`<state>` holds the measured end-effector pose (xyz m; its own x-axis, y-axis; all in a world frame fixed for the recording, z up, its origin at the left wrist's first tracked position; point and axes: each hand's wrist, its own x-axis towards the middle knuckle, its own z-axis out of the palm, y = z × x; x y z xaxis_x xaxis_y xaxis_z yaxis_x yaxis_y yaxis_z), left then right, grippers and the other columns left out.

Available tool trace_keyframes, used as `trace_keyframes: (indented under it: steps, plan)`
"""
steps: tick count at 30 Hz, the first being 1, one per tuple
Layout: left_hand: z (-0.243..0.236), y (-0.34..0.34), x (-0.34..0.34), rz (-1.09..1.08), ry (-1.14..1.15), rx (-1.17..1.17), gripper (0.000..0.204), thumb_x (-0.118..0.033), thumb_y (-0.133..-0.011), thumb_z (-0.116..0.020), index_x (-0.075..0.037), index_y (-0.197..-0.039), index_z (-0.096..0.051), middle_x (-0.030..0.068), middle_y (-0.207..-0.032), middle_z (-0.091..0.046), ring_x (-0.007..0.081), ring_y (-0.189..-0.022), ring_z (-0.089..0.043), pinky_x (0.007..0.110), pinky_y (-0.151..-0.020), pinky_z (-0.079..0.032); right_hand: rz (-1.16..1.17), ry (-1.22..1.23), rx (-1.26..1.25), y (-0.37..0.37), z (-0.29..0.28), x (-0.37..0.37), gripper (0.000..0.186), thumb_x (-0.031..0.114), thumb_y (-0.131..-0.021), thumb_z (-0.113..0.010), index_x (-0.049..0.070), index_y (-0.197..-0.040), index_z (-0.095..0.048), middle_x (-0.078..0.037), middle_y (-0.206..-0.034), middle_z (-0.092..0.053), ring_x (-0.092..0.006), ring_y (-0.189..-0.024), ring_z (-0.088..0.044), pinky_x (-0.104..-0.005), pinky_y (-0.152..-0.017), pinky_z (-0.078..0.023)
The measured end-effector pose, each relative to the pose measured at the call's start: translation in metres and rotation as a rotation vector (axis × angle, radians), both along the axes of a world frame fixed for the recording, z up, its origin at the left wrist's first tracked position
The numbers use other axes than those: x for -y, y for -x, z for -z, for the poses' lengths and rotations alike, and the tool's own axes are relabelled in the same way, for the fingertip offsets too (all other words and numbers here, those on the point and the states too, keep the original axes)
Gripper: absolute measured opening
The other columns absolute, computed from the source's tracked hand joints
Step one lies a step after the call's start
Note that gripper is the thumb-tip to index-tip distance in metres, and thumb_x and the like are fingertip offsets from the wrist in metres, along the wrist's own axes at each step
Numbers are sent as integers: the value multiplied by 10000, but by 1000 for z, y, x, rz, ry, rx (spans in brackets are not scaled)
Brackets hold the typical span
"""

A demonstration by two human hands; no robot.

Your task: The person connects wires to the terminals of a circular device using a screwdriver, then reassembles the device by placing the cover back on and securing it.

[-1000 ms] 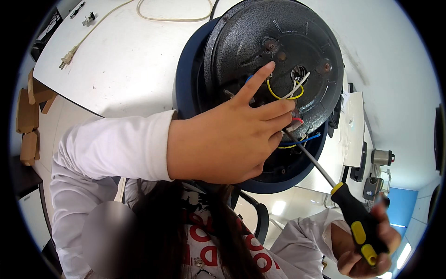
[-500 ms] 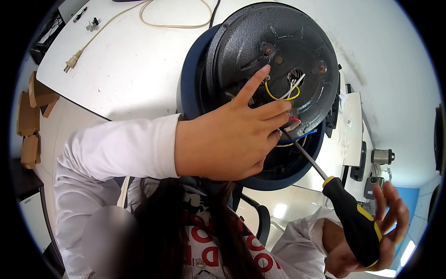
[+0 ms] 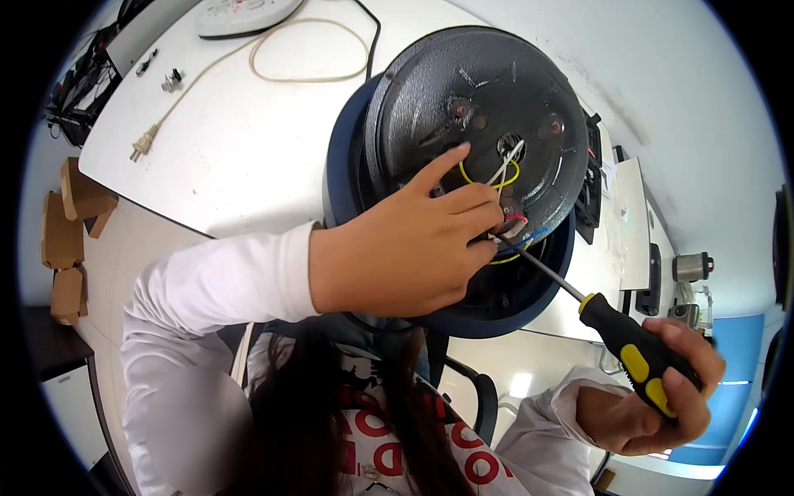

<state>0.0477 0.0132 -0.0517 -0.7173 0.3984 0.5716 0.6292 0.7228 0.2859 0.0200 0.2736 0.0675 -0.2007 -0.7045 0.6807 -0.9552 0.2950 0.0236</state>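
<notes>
Round black metal plate (image 3: 517, 107) resting tilted over a dark blue round housing (image 3: 341, 157), on the right part of the white worktop (image 3: 248, 149). White wires (image 3: 509, 161) and a yellow wire (image 3: 506, 183) emerge from a hole in the plate; a red wire (image 3: 518, 218) and a blue wire (image 3: 536, 236) lie at its near edge. A black-and-yellow screwdriver (image 3: 612, 328) slants from the right, its tip hidden at the left fingertips. Compared with half a second earlier, the fingers of the right hand (image 3: 641, 426), then spread off the handle, are curled around it, and the handle has turned, showing two yellow patches. The left hand (image 3: 397, 252) keeps its pose: back upward, forearm entering from the left, far-most finger extended over the plate, the others bent toward the wires; whether they pinch anything cannot be told. Farther left, a cable (image 3: 364, 62) loops beside a two-pin plug (image 3: 145, 142), with a small metal fitting (image 3: 171, 80) beyond.
</notes>
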Motion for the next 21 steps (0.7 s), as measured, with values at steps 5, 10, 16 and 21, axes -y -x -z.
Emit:
trace_keyframes:
  steps: [5,10,16,21]
  plan:
    - [-18,-6,47,-176,-483,48,361,-39,-788,-579,-29,-1148,-587,118,-1157,-570,241,-1151,-543,412,-1080,-354,-83,-111,263,-3,-13,-15,418,227,-919,-513,139,-1319,-430,-263,-1262,-463,-418,-1114,-590,-485,-892,-548]
    - [4,27,99,-373,-744,258,506,-178,-923,-498,-2,-1392,-425,134,-1367,-507,226,-1283,-461,352,-1076,-347,-99,-48,257,-7,-7,-12,326,97,-922,-507,120,-1244,-465,-279,-1156,-531,-408,-1017,-635,-471,-884,-553]
    - [-7,47,104,-416,-885,551,439,-296,-976,-515,22,-1275,-564,95,-1172,-635,168,-1095,-558,276,-953,-411,-20,-30,251,-10,-4,-16,314,195,-890,-642,158,-1169,-502,-228,-1091,-569,-347,-937,-666,-391,-789,-589]
    - [7,76,110,-443,-794,432,436,-347,-968,-533,50,-1094,-665,69,-837,-691,131,-763,-605,264,-739,-463,-45,82,169,-7,9,-13,401,170,-797,-776,183,-1111,-527,-204,-1063,-567,-301,-851,-691,-303,-700,-583]
